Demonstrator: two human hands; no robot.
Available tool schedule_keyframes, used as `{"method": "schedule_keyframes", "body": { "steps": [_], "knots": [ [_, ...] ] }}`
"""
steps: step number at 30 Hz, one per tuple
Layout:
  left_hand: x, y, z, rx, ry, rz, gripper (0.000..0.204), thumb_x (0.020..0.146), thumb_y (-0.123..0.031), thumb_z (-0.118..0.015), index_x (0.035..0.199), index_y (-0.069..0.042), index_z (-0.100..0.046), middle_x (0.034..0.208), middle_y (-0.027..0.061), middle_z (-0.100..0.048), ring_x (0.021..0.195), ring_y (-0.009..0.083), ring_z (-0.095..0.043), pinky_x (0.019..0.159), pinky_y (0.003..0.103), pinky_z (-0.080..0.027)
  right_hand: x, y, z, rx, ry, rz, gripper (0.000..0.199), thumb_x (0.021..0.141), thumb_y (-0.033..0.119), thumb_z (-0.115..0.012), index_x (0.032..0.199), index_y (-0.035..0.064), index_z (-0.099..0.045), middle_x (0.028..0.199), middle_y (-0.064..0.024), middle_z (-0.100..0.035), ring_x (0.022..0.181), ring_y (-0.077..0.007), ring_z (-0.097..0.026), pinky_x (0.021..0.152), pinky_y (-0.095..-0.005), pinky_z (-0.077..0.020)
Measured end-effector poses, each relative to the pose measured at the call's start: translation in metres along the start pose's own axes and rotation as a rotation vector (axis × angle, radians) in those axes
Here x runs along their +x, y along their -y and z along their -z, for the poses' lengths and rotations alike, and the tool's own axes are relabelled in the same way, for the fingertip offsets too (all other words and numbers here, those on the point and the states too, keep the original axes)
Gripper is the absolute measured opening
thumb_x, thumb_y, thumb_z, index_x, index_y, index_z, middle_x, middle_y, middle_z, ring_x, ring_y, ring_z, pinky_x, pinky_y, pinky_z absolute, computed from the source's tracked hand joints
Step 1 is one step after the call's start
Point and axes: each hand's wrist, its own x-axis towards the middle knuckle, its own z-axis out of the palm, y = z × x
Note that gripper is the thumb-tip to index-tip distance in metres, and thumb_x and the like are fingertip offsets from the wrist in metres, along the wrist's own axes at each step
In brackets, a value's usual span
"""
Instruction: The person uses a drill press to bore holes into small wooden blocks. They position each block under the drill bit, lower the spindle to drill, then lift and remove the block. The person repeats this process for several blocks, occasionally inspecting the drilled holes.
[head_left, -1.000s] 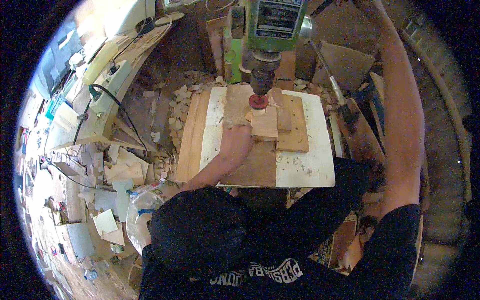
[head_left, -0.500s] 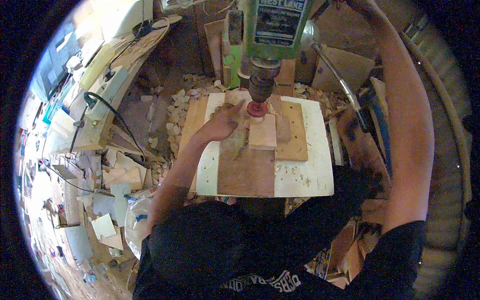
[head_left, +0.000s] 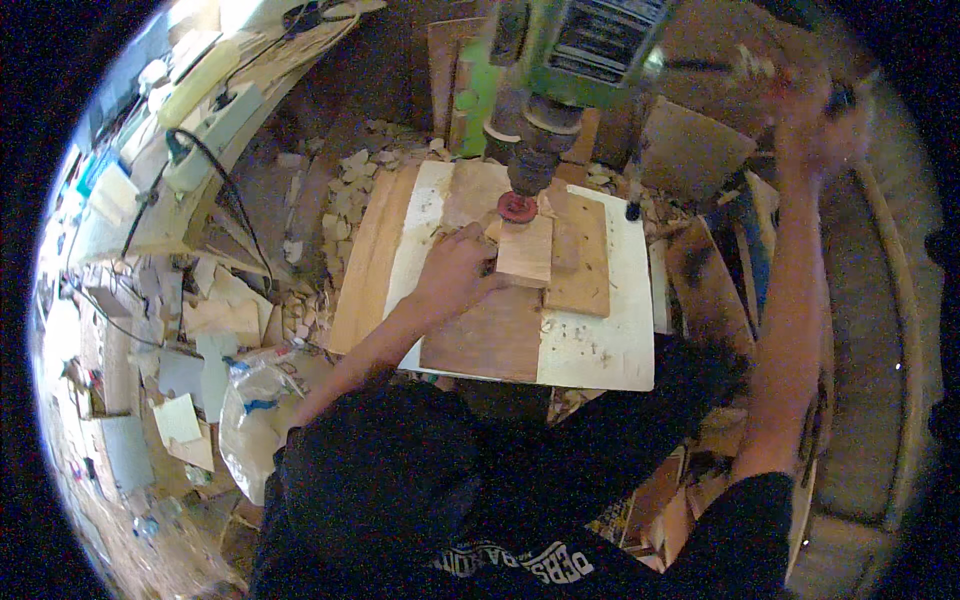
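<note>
A green drill press point(head_left: 575, 50) stands at the top, its chuck over a red round cutter point(head_left: 517, 207). The cutter sits at the far edge of a small pale wood block point(head_left: 526, 255). My left hand point(head_left: 455, 272) presses against the left side of that block, holding it on a brown board point(head_left: 490, 335). My right hand point(head_left: 815, 125) is raised at the upper right, blurred, closed around the press's feed handle point(head_left: 700, 68). A white table plate point(head_left: 600, 350) carries the boards.
Wood offcuts and chips point(head_left: 345, 195) litter the floor left of the press. A pale power strip with a black cable point(head_left: 205, 135) lies at the upper left. A clear plastic bag point(head_left: 255, 405) sits by my left elbow. Wood scraps point(head_left: 690, 150) lean at the right.
The view has shifted so the press sits further right. My left hand stays against the small block. My right hand has come down into view at the handle.
</note>
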Motion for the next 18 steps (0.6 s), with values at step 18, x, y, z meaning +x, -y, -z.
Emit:
{"method": "schedule_keyframes", "body": {
  "steps": [18],
  "knots": [
    [-0.004, -0.012, -0.003, -0.078, 0.033, 0.098, 0.029, 0.081, -0.027, -0.074, 0.099, -0.005, -0.070, 0.095, 0.0188, -0.061, 0.095, 0.0366, -0.062, 0.083, 0.047, -0.051, -0.202, 0.036, 0.030, 0.383, 0.983, -0.687, 0.024, 0.087, 0.011, -0.072, 0.102, -0.0018, -0.059, 0.090, -0.0168, -0.071, 0.086, -0.0240, -0.071, 0.075, -0.0352, -0.0531]
  ]
}}
